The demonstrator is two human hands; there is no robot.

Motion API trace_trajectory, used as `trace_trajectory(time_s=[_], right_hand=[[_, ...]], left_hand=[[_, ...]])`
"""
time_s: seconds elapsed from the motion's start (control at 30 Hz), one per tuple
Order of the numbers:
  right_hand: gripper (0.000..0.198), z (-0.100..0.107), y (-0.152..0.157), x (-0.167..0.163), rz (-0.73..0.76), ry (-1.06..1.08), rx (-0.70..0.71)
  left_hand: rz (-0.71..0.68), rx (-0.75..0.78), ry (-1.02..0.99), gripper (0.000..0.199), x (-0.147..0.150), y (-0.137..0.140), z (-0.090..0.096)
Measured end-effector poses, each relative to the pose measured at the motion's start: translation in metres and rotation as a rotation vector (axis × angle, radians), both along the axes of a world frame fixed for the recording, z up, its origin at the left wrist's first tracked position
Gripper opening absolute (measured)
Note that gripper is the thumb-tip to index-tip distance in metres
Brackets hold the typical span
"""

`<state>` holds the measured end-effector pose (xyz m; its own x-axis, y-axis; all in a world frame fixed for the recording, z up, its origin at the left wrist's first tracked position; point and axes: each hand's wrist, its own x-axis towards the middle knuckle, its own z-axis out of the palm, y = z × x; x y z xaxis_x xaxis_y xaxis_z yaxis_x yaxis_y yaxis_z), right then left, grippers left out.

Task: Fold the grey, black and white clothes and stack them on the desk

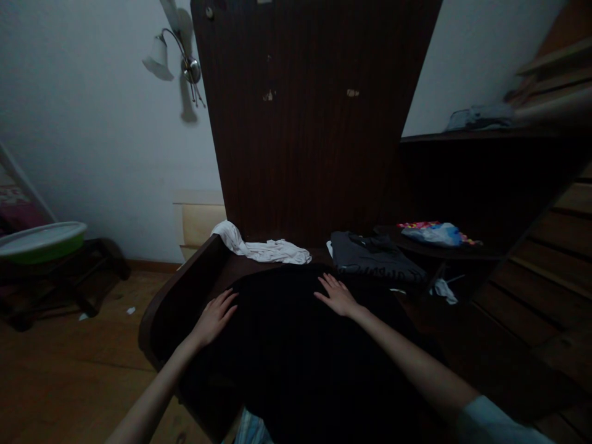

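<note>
A black garment (296, 345) lies spread over the dark wooden surface in front of me; its exact kind is hard to make out in the dim light. My left hand (215, 317) rests flat near its left edge, fingers stretched out. On the upper right part of the cloth lies my right hand (338, 296), palm down with the fingers apart. Beyond the hands, a crumpled white cloth (277, 251) sits at the back left. A folded dark grey shirt (370, 256) with black lettering is behind my right hand.
A raised wooden side edge (171, 296) bounds the left. To the right, shelves hold a blue-and-white plastic bag (435, 234) and folded grey cloth (481, 116). A blurred arm (555, 111) reaches in at upper right. A green basin (44, 246) stands on a low stool.
</note>
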<state>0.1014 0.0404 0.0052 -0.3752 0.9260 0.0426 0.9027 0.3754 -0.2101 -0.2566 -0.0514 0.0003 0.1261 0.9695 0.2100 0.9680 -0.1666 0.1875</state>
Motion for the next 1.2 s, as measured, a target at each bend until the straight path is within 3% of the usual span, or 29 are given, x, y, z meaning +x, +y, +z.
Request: trace_trajectory(time_s=[0.1, 0.2, 0.37, 0.5, 0.67, 0.77, 0.87, 1.03, 1.2], right_hand=[[0.056, 0.003, -0.009, 0.010, 0.087, 0.130, 0.090], [0.040, 0.009, -0.028, 0.041, 0.099, 0.294, 0.216], [0.031, 0.013, -0.043, 0.128, -0.283, 0.345, 0.390], [0.034, 0.004, -0.033, 0.163, -0.416, 0.253, 0.317], [0.024, 0.011, -0.022, 0.155, -0.331, 0.423, 0.158], [0.025, 0.030, -0.026, 0.151, -0.270, 0.501, 0.144], [0.022, 0.057, -0.032, 0.156, -0.239, 0.439, 0.217], [0.026, 0.107, -0.033, 0.179, -0.339, 0.081, 0.414], [0.034, 0.153, -0.007, 0.204, -0.424, -0.219, 0.569]], left_hand=[[0.042, 0.047, -0.028, 0.043, -0.002, 0.000, -0.002], [0.044, 0.067, -0.031, 0.040, -0.003, 0.000, -0.004], [0.074, 0.090, -0.049, 0.038, -0.003, 0.007, -0.004], [0.124, 0.029, -0.063, 0.037, 0.003, 0.019, 0.003], [0.126, -0.051, -0.172, 0.047, 0.008, 0.029, 0.020], [0.118, -0.042, -0.251, 0.049, 0.003, 0.031, 0.029], [0.112, 0.008, -0.260, 0.049, 0.001, 0.032, 0.041], [0.156, 0.221, -0.083, 0.047, 0.008, 0.035, 0.077], [0.168, 0.418, 0.164, 0.047, 0.015, 0.060, 0.123]])
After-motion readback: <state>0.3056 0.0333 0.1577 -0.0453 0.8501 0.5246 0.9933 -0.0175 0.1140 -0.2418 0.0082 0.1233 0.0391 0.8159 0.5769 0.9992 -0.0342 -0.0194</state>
